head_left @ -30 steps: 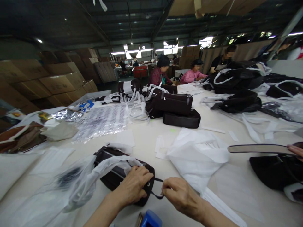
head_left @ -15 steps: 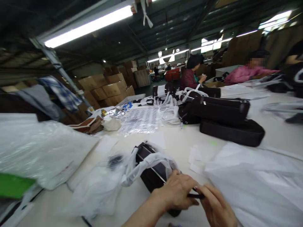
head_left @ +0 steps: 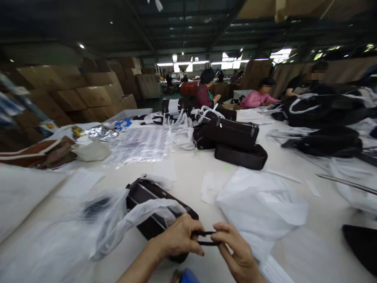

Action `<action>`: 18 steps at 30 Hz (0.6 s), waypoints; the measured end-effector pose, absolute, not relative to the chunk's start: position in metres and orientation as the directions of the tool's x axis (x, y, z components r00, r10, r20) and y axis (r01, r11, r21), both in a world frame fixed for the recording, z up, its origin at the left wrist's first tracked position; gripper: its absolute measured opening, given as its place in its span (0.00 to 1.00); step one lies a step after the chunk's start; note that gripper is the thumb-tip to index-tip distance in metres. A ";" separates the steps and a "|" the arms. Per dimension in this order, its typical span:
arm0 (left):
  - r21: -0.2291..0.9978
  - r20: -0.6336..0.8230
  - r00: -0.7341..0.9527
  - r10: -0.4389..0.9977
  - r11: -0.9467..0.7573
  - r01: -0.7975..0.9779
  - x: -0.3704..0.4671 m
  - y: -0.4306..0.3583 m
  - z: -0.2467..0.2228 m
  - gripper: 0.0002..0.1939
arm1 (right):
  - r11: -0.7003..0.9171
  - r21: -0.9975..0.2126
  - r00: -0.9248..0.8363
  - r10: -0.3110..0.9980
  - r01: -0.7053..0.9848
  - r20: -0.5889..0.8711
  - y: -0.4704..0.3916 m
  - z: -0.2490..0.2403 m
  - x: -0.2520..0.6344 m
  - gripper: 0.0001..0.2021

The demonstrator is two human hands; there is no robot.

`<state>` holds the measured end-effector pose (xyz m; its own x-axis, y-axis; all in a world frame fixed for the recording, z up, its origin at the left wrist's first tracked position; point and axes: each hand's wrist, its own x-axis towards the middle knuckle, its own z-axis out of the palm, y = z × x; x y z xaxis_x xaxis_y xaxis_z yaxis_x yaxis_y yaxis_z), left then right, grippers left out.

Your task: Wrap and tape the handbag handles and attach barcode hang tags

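A dark handbag (head_left: 144, 194) lies on the white table in front of me, its handle (head_left: 141, 214) wrapped in white tissue. Over its near end is my left hand (head_left: 178, 236), fingers closed on a narrow black strap loop (head_left: 208, 243). My right hand (head_left: 235, 249) pinches the other end of this loop, just right of the bag. Two thin strands of the strap span the gap between my fingertips. Whether the loop is joined to the bag is hidden by my left hand. Below my hands, a blue object (head_left: 188, 276) is cut off by the frame edge.
Crumpled white sheets (head_left: 262, 200) lie to the right, clear plastic (head_left: 59, 239) to the left. Farther back are stacked dark bags (head_left: 232, 131), a printed plastic sheet (head_left: 141, 143) and a beige pouch (head_left: 91, 150). Several people (head_left: 260, 96) sit beyond, with cartons (head_left: 100, 94) behind.
My view has turned right, so the table things appear shifted left. The strap loop now shows more openly between my hands, and the blue object has come into view.
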<state>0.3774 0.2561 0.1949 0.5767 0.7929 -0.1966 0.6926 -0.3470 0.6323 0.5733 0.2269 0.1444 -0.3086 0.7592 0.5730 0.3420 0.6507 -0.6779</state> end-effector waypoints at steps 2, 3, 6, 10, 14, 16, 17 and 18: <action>0.598 -0.202 0.597 0.777 -0.385 0.703 0.378 0.253 0.197 0.05 | 0.641 -0.698 -0.321 0.766 0.320 0.557 0.223 0.149 0.575 0.13; 0.573 -0.201 0.604 0.771 -0.408 0.711 0.379 0.251 0.197 0.02 | 0.636 -0.706 -0.335 0.769 0.311 0.545 0.221 0.150 0.576 0.13; 0.503 -0.200 0.625 0.754 -0.468 0.726 0.379 0.245 0.194 0.07 | 0.612 -0.738 -0.365 0.781 0.284 0.508 0.215 0.151 0.579 0.12; 0.412 -0.176 0.651 0.739 -0.545 0.730 0.377 0.240 0.185 0.04 | 0.501 -0.843 -0.314 0.846 0.194 0.430 0.209 0.138 0.577 0.07; 0.401 -0.108 0.667 0.737 -0.582 0.708 0.377 0.240 0.178 0.03 | 0.206 -0.978 -0.167 0.965 -0.001 0.203 0.206 0.119 0.572 0.05; 0.380 -0.048 0.678 0.733 -0.615 0.691 0.379 0.239 0.175 0.04 | 0.064 -0.991 -0.106 0.991 -0.116 0.077 0.206 0.111 0.569 0.06; 0.358 -0.011 0.684 0.730 -0.636 0.684 0.379 0.239 0.172 0.04 | -0.007 -0.985 -0.086 0.996 -0.170 0.008 0.206 0.107 0.567 0.07; 0.329 0.032 0.687 0.726 -0.656 0.679 0.380 0.238 0.169 0.04 | -0.080 -0.972 -0.072 0.995 -0.221 -0.065 0.206 0.104 0.565 0.08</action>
